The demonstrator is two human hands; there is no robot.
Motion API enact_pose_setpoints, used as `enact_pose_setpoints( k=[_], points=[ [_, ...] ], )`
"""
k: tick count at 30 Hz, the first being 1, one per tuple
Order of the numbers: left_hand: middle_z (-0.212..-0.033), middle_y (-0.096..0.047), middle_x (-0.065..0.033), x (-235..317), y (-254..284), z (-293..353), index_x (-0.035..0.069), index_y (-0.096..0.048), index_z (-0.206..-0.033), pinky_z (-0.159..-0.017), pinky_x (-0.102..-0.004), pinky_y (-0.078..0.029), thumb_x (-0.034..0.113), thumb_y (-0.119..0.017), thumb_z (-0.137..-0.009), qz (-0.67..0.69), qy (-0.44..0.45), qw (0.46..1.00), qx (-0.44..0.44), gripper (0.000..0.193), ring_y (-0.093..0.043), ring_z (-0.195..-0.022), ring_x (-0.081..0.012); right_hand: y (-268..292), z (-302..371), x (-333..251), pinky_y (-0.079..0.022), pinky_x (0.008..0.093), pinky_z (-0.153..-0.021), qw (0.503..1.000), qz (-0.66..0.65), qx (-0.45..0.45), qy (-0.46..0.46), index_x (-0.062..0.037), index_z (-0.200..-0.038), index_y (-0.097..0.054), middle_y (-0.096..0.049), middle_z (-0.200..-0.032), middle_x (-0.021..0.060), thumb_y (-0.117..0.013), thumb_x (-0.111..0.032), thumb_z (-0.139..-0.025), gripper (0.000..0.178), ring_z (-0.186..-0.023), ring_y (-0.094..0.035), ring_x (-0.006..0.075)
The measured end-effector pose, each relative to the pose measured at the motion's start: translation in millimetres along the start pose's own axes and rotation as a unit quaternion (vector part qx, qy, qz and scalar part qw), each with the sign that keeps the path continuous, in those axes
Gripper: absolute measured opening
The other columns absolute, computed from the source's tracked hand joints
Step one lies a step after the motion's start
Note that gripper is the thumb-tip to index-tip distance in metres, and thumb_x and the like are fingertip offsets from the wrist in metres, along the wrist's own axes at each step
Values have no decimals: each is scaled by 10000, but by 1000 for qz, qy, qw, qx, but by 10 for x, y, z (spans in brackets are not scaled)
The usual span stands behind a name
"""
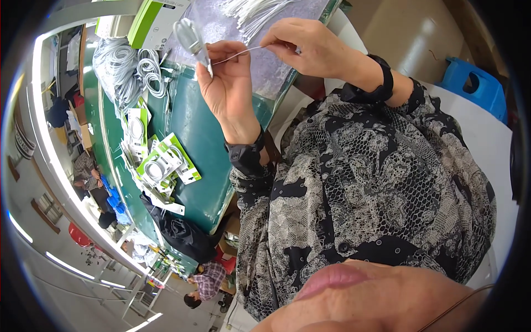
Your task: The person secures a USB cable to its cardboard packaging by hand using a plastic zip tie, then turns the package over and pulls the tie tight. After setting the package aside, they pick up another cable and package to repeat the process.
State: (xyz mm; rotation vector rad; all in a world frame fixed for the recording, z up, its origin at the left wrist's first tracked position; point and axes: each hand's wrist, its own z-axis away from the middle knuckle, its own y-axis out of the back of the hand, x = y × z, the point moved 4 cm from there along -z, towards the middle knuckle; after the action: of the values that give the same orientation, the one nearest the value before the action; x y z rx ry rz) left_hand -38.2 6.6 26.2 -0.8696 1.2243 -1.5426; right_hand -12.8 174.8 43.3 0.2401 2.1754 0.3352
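Note:
My left hand (229,88) pinches a coiled white cable (189,37) on a small card or clear pack, held up over the table and seen partly edge-on. Between my two hands runs a thin white tie (239,54). Its right end is gripped by the closed fingertips of my right hand (310,47); its left end reaches the pack, where my left fingers hide how it is attached. Beyond my hands, a bundle of loose white ties (255,14) lies on the purplish-grey mat (221,19).
On the green table (202,149), grey-white cable coils (119,66) are heaped at left. Several green-and-white packaged cables (168,160) lie nearer. A green-and-white box (157,25) stands at the far left, a black cloth or bag (182,235) at the edge. A blue plastic stool (475,86) is right.

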Motion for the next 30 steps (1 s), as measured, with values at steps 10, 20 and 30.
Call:
enact_pose_setpoints(
  k=[10,20,30],
  points=[
    [-860,-595,-64,56,-50,9,-17,-592,-942,-921,-401,-368,23,-640,-793,84,35,996,-3,161,-548,-919,-202,205,-200,-419,-462,397,-590,958,261,-24,113,-15,-805,-558,-556,-695,149,-592,-42,-769,57,-668,-579,336],
    [-837,-596,-54,-36,-106,37,-7,-594,-945,-911,-389,-355,33,-615,-823,102,56,993,-14,131,-552,-913,-185,176,-228,-489,-456,407,-580,940,322,-105,44,-12,-782,-520,-533,-681,158,-597,-45,-755,88,-652,-564,344],
    [-837,-590,-53,-62,-125,50,-2,-589,-957,-922,-399,-353,28,-606,-832,107,55,993,-17,130,-557,-905,-184,149,-136,-223,-458,410,-583,997,-3,39,70,-6,-788,-538,-539,-677,167,-595,-44,-761,74,-660,-570,347]
  ],
)
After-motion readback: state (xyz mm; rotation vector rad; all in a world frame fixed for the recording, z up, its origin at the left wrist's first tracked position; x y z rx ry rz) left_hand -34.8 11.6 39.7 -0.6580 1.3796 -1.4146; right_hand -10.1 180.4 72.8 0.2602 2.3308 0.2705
